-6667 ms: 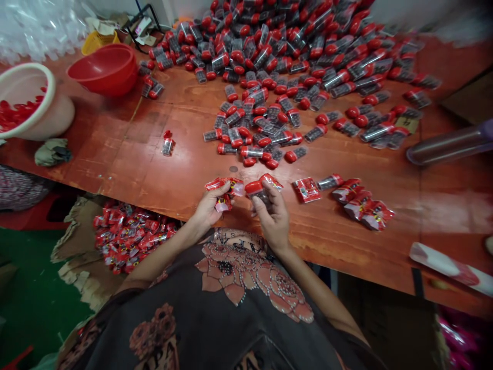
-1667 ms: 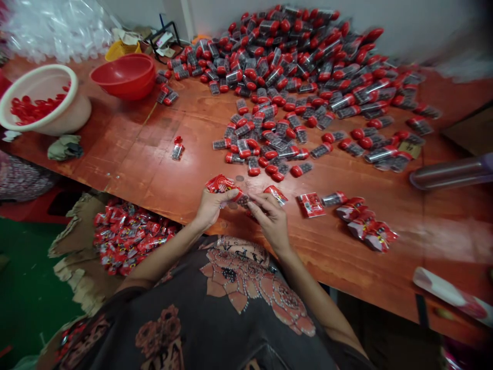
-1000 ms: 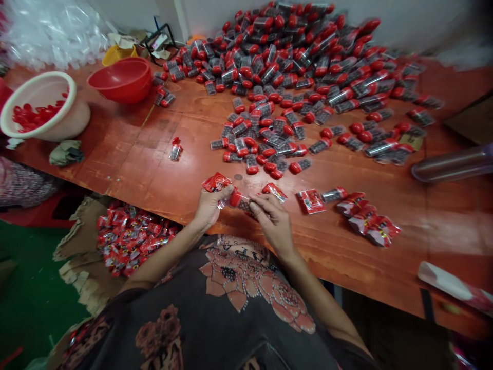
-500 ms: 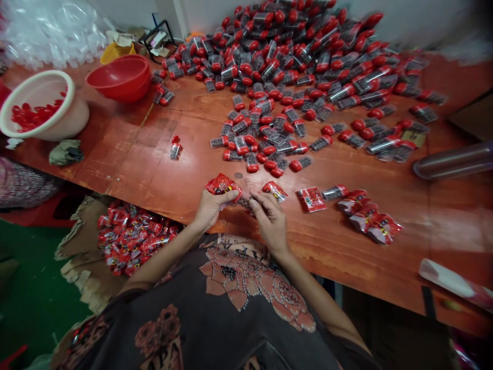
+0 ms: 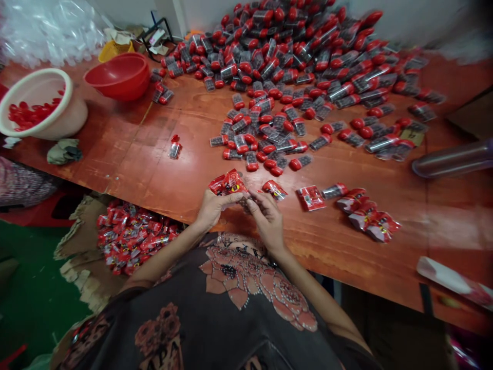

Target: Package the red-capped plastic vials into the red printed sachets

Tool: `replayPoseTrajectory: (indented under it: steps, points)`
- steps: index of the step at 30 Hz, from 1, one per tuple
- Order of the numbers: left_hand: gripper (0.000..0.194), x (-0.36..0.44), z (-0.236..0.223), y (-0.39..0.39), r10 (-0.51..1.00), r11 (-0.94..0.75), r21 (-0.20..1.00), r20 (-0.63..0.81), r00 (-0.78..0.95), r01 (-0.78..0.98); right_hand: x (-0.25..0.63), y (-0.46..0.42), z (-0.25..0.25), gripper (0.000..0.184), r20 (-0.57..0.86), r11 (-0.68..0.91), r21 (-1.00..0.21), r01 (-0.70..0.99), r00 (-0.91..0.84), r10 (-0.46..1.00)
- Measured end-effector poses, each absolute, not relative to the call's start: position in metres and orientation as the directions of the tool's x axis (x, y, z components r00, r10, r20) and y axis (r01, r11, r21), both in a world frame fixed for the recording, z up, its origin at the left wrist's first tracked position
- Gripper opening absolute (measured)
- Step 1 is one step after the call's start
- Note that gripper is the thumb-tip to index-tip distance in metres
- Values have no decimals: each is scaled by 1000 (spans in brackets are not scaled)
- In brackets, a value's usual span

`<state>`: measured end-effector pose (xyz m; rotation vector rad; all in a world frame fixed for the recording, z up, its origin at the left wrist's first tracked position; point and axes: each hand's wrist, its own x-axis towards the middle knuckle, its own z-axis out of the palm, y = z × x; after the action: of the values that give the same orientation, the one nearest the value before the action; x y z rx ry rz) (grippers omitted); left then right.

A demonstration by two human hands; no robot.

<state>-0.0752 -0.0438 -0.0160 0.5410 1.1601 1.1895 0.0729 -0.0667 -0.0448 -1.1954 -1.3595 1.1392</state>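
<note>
My left hand (image 5: 210, 209) is closed on a shiny red printed packet (image 5: 233, 180), thumb on top. Close beside it, my right hand (image 5: 268, 217) pinches a small clear tube of dark pellets (image 5: 243, 201) against the packet's near side. Fingers cover most of the tube, so how far it sits inside the packet cannot be told. Just beyond my right fingers lies another red packet (image 5: 275, 189). Farther right are a flat red packet (image 5: 311, 198), a loose red-capped tube (image 5: 334, 190) and several filled red packets (image 5: 370, 216).
A large heap of red-capped tubes (image 5: 285, 56) covers the back of the table (image 5: 192, 118). At left stand a white bucket (image 5: 73, 110) of red caps and a red bowl (image 5: 119, 79). Filled packets (image 5: 133, 236) fill a carton below the front edge. A clear cylinder (image 5: 452, 159) lies right.
My right hand has moved slightly left, closer to my left hand. The red packet has turned and stands up more, and less of the tube shows between my fingers.
</note>
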Motion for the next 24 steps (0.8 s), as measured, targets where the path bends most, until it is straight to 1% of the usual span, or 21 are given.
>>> replayPoseTrajectory:
  steps: [2,5,7,10,12,15,18,21,24]
  points:
    - [30,-74,-16,-45,913,348,838,-405,-53,-420,72,-66,-47,36,38,40,-998,54,-48,998]
    - [30,-72,-18,-47,901,410,823,-433,33,-393,72,-65,-48,41,-18,-17,-1000,13,-55,998]
    - [30,-71,-19,-47,890,440,806,-449,77,-395,74,-64,-47,40,-38,-38,-999,8,-62,997]
    - [29,-73,-20,-44,905,391,806,-425,25,-444,79,-63,-46,35,-51,-51,-999,1,-88,995]
    - [29,-74,-20,-42,913,353,817,-408,-24,-455,82,-63,-48,37,-86,-90,-996,-22,-142,986]
    - [28,-74,-20,-42,899,397,814,-439,1,-424,84,-63,-52,42,-153,-169,-983,-77,-183,971]
    - [24,-70,-23,-46,879,456,796,-473,60,-397,83,-63,-55,32,-219,-239,-963,-127,-157,963]
    - [23,-67,-32,-47,863,482,762,-497,87,-433,87,-61,-55,25,-281,-296,-949,-106,-135,950]
    - [22,-74,-42,-42,821,500,667,-569,57,-552,104,-57,-61,25,-307,-308,-951,-5,-69,949]
